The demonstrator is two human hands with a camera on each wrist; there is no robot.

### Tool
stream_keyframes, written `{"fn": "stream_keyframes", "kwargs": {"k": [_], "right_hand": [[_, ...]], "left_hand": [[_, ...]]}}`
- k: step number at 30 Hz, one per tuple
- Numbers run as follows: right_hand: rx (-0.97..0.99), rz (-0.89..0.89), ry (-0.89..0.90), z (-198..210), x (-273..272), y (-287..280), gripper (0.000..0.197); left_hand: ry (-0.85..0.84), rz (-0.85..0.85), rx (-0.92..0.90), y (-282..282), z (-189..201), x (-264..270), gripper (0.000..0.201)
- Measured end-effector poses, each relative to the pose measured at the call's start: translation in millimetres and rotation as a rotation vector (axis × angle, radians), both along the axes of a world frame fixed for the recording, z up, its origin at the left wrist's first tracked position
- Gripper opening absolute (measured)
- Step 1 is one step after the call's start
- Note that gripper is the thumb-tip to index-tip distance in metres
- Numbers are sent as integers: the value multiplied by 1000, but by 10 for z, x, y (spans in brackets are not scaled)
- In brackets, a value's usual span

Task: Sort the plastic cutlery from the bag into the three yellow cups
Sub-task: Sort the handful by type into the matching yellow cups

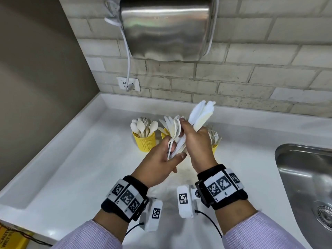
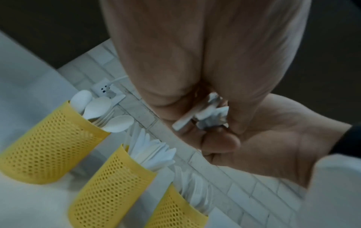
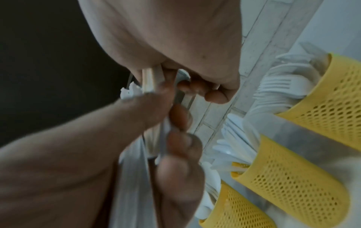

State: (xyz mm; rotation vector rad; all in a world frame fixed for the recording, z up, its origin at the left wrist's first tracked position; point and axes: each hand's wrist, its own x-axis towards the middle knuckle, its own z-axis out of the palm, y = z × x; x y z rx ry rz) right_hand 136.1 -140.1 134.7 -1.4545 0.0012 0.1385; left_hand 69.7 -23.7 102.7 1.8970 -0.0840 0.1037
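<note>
Three yellow mesh cups stand in a row on the white counter. The left cup holds spoons. The middle cup, with knives in it, is mostly hidden behind my hands in the head view. The right cup holds forks. My left hand grips a fanned bundle of white knives by the handles. My right hand grips a second knife bundle, blades pointing up and away. Both hands meet just above the cups.
A steel sink is set into the counter at the right. A steel hand dryer hangs on the brick wall, its cable plugged into a socket. A yellow caution sign shows at the lower left.
</note>
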Motion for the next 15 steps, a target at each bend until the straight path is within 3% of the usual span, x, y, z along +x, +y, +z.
{"fn": "stream_keyframes", "kwargs": {"k": [3, 5, 7, 10, 15], "right_hand": [[-88, 36, -47, -9, 40, -64, 23], [-117, 25, -69, 16, 72, -106, 15], [-85, 13, -63, 59, 96, -156, 17], [-47, 15, -53, 97, 129, -212, 24], [-70, 19, -100, 68, 164, -222, 26]], "left_hand": [[-4, -27, 27, 52, 16, -33, 15], [1, -39, 43, 86, 26, -40, 25], [23, -64, 32, 101, 46, -45, 14], [49, -64, 36, 117, 37, -41, 25], [79, -37, 17, 152, 12, -35, 21]]}}
